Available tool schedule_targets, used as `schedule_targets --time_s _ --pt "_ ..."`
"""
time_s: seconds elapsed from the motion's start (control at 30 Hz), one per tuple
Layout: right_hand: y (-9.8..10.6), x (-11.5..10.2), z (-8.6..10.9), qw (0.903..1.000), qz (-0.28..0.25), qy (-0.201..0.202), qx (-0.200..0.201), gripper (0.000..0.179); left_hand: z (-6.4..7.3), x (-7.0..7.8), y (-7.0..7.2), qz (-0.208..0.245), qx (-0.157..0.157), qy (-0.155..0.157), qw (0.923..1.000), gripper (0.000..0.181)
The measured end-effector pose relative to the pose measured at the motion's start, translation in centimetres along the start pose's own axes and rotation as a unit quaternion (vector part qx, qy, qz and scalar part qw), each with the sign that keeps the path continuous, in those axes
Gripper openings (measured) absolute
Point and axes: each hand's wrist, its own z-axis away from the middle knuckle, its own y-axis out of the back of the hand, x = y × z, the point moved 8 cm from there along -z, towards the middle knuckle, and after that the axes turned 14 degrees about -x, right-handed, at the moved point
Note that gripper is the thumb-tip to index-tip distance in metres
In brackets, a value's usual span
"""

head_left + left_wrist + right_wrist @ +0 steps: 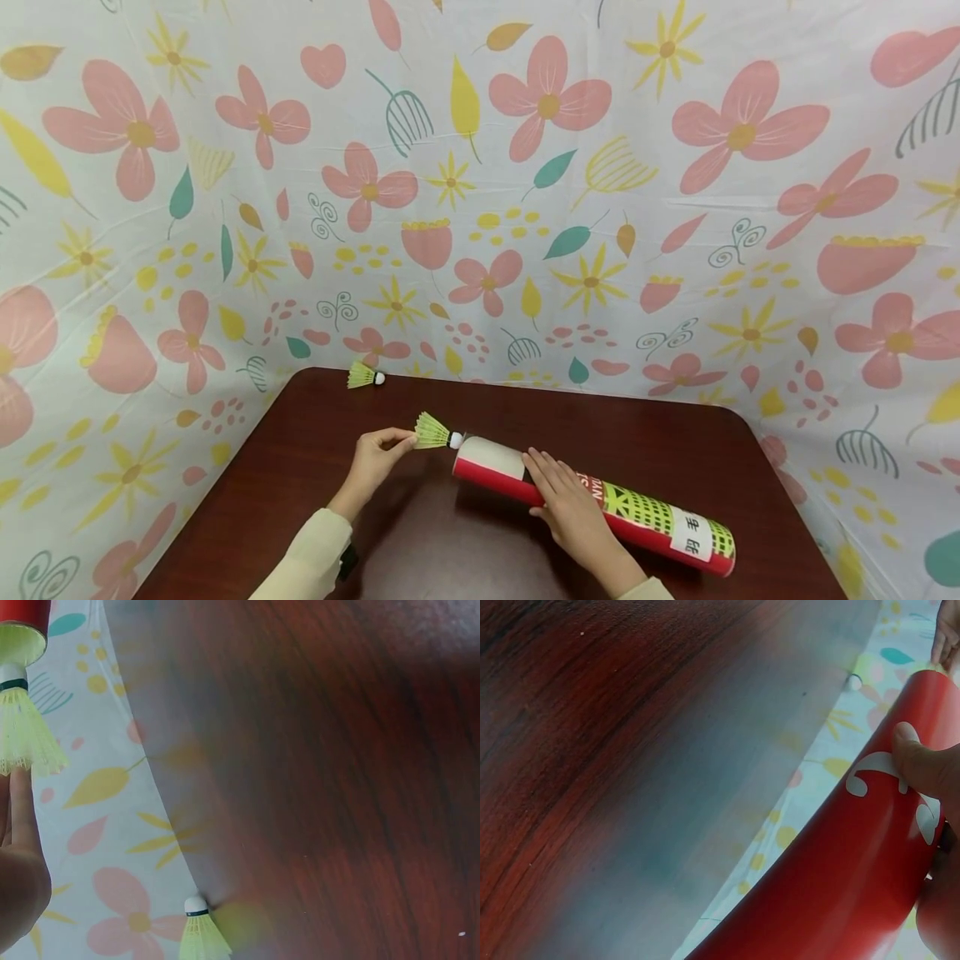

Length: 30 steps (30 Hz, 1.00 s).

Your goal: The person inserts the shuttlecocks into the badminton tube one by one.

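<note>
My left hand (377, 464) pinches a yellow shuttlecock (432, 431) by the rim of its skirt. Its white cork points at the open mouth of a red shuttlecock tube (651, 518), right by the rim. In the left wrist view that same shuttlecock (28, 731) hangs just outside the tube's mouth (24, 643). My right hand (567, 506) grips the tube around its middle, thumb (915, 761) on the red side. A second yellow shuttlecock (363, 376) lies at the table's back left corner. The inside of the tube is mostly hidden.
The dark brown wooden table (637, 425) has rounded back corners. A flower-printed cloth (480, 208) hangs behind it and along both sides. Towards its far end the tube bears a white label (691, 534) with handwriting.
</note>
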Motion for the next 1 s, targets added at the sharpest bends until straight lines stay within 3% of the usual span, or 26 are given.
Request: schedule_targets --time_s 0.37,0.73,0.87,1.0 --pt "0.1 -0.2 -0.1 0.9998 0.018 0.009 0.007 0.082 0.2 0.3 -1.6 0.008 -0.051 0.005 0.9986 0.009" --pt "0.1 -0.4 -0.3 0.9997 0.007 0.016 0.017 0.083 -0.1 1.0 -3.3 0.001 -0.081 -0.025 0.9964 0.009" --pt "-0.1 -0.5 -0.3 0.9997 0.003 0.018 0.014 0.082 -0.2 0.5 -3.6 0.017 -0.087 -0.031 0.9956 0.009" --pt "-0.2 -0.4 -0.4 0.9998 0.0 0.015 0.011 0.082 -0.5 -1.4 -3.7 0.037 -0.087 -0.031 0.9951 0.009"
